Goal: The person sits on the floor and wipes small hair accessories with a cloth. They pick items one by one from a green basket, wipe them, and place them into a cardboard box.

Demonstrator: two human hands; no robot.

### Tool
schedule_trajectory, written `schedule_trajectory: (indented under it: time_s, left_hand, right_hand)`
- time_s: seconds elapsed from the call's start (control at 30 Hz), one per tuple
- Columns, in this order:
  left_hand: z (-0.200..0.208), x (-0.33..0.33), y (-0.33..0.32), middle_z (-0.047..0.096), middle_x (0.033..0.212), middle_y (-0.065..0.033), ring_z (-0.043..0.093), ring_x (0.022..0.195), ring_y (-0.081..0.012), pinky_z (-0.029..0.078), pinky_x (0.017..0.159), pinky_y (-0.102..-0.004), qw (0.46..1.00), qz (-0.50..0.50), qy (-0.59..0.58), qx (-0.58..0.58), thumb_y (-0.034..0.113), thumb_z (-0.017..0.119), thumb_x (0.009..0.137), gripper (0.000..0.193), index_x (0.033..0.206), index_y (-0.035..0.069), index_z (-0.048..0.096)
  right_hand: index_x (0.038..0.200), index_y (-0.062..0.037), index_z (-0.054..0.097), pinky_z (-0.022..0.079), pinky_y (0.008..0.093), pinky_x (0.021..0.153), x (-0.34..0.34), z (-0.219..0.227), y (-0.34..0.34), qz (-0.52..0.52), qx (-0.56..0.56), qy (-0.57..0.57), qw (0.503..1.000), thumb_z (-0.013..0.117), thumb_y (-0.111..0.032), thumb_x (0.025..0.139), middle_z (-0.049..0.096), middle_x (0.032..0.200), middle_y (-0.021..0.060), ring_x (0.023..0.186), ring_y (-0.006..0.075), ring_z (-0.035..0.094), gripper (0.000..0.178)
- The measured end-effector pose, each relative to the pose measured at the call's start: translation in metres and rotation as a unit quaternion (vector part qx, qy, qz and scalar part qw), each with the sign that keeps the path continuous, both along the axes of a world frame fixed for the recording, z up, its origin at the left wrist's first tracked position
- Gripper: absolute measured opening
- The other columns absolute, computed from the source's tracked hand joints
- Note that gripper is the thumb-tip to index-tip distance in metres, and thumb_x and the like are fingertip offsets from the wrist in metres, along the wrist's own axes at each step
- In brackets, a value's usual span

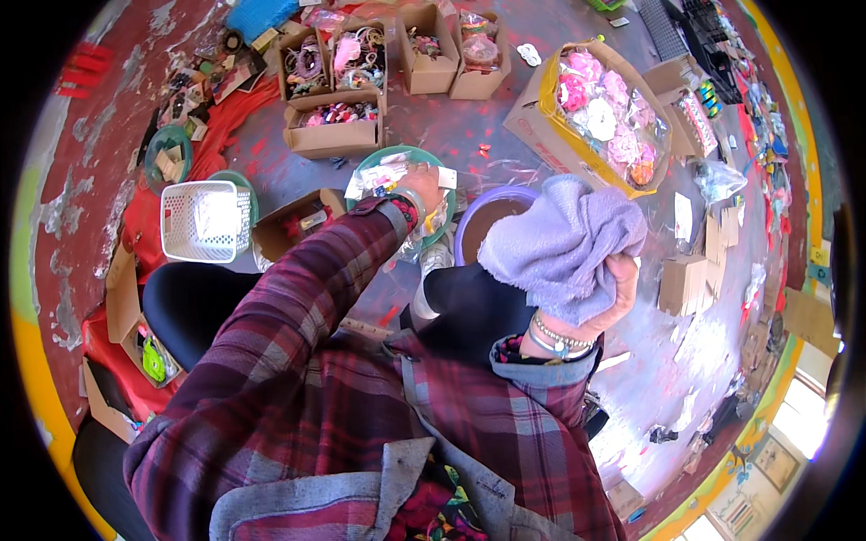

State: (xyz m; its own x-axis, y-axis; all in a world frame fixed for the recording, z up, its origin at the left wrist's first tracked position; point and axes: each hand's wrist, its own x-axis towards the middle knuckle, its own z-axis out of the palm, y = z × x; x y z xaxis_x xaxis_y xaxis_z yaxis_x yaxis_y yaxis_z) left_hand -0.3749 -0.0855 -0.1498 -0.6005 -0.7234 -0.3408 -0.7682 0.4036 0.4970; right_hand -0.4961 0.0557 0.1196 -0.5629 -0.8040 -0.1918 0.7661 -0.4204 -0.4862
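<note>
My right hand (617, 293) is closed around a bunched lavender towel (561, 243), raised above a purple-rimmed basin (462, 233). The cloth hides much of the basin and most of that hand's fingers. To the left of it, my left hand (424, 187) reaches into a green basin (368, 160) filled with white cards and clear plastic packets. A white card (447, 178) lies right beside the left fingers. These fingers point down among the packets and are mostly hidden, so whether they grip anything does not show.
A white plastic basket (206, 222) and an open cardboard box (271, 236) stand left of the green basin. Farther off are boxes of hair accessories (334, 135) and a large carton (541, 135) of pink fabric flowers. Cardboard pieces (686, 284) lie at right.
</note>
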Motion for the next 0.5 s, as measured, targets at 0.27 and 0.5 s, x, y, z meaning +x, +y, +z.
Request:
schedule_trajectory:
  time_s: [0.27, 0.5]
  left_hand:
    - [-0.054, -0.001, -0.013, 0.048, 0.111, -0.0234, 0.045, 0.107, -0.0354, 0.037, 0.09, -0.0383, 0.999, 0.026, -0.012, -0.032, 0.026, 0.059, 0.072, 0.048, 0.109, -0.001, 0.045]
    - [-0.014, 0.029, -0.045, 0.056, 0.092, -0.0201, 0.055, 0.082, -0.0358, 0.046, 0.071, -0.0382, 0.975, 0.146, 0.167, -0.004, 0.02, 0.056, 0.079, 0.024, 0.091, -0.001, 0.053]
  right_hand:
    - [0.108, 0.0036, 0.048, 0.039, 0.0429, 0.09, 0.009, 0.0, -0.012, -0.012, 0.085, 0.0, 0.996, 0.051, -0.012, 0.065, 0.055, 0.105, 0.0166, 0.099, 0.0298, 0.053, 0.046]
    - [0.114, 0.0032, 0.044, 0.034, 0.0448, 0.094, 0.009, -0.004, -0.014, 0.017, 0.08, 0.03, 0.996, 0.052, -0.009, 0.065, 0.051, 0.111, 0.017, 0.105, 0.0309, 0.048, 0.051]
